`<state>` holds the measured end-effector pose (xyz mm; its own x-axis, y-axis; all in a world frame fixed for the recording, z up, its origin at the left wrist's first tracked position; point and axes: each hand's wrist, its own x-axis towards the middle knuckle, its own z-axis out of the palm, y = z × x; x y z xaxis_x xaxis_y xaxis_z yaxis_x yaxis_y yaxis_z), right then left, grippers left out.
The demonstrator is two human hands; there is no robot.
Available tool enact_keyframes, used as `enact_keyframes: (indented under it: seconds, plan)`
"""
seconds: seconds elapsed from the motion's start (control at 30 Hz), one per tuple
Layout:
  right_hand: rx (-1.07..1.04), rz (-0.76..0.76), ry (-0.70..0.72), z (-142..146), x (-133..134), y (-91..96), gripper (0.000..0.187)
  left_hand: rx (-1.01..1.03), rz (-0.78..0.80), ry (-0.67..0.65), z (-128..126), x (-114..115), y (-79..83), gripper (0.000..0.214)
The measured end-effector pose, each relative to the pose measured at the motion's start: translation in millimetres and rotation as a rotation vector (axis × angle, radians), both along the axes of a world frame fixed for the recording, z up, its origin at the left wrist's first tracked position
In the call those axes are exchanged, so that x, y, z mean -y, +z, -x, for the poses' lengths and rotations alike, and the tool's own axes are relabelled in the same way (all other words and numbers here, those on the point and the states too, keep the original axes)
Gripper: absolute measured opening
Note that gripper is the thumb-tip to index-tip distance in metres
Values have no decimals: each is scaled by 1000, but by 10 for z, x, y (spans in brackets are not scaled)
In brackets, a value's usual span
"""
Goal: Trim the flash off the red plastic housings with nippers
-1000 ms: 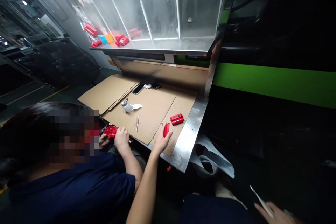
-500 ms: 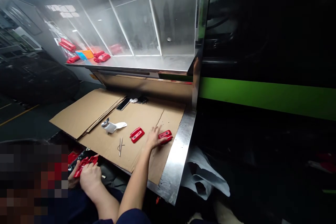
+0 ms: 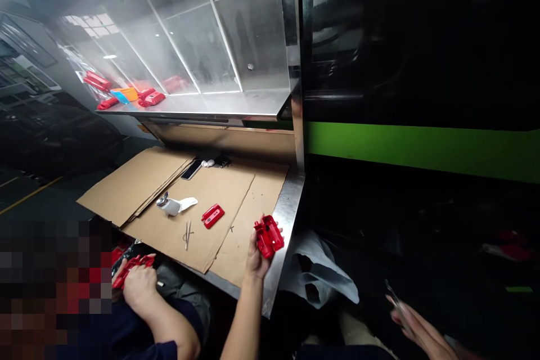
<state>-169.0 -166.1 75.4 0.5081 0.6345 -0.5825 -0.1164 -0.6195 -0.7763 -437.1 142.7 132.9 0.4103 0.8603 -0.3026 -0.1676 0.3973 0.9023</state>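
A red two-part case (image 3: 269, 236) is held in the left hand (image 3: 257, 261), the grip closed about it from below, with its hollow inner side turned up and its two halves lying side by side. It is held over the metal edge (image 3: 291, 202) of the bench. A thin pointed tool (image 3: 397, 304) is gripped narrowly in the right hand (image 3: 422, 334), well apart from the left grip and to its right, its tip directed away from the body.

To the left of the left grip, a second red case (image 3: 212, 216) is laid on the cardboard (image 3: 234, 188). Farther left of that grip, a thin metal implement (image 3: 188, 235) and a white bottle (image 3: 171, 206) with a silvery top are seen. Beyond them, a phone (image 3: 192, 169) is placed near some small white items (image 3: 207, 163).

Well to the left of the same grip, another red piece (image 3: 134, 267) is held by a co-worker's hand (image 3: 141, 287). Below and to the right of the left grip, a pale sheet (image 3: 337, 273) is seen hanging beside the bench.
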Motion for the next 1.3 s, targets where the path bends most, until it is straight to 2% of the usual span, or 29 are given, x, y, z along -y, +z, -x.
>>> enact_keyframes:
  seconds: [0.07,0.17,0.27,0.33,0.4,0.5,0.63,0.83,1.07,1.3]
  plan:
    - [-10,-174,110,157,-244,326,62,185,154,25,-100,498,120,90]
    - [254,-377,327,439,-539,928,50,401,334,33,-215,1081,352,76]
    - [470,-561,524,667,-660,1398,46,639,530,-52,-228,1435,597,68]
    - [636,-672,611,787,-653,1585,47,738,591,-115,-180,1589,736,68]
    - [838,-778,659,898,-617,1698,50,749,566,-120,-107,1709,856,67]
    - [1057,-864,703,1048,-574,1799,50,720,511,-74,4,1835,1008,62]
    - [1140,-895,762,1191,-565,1859,45,677,480,-2,124,1920,1127,59]
    - [1154,-896,812,1270,-567,1837,47,573,444,62,228,1974,1123,55]
    - [1170,-898,818,1231,-551,1867,45,632,420,3,189,1994,1128,57]
    - [1241,-784,863,1187,-545,1926,41,615,433,9,128,1985,1108,54]
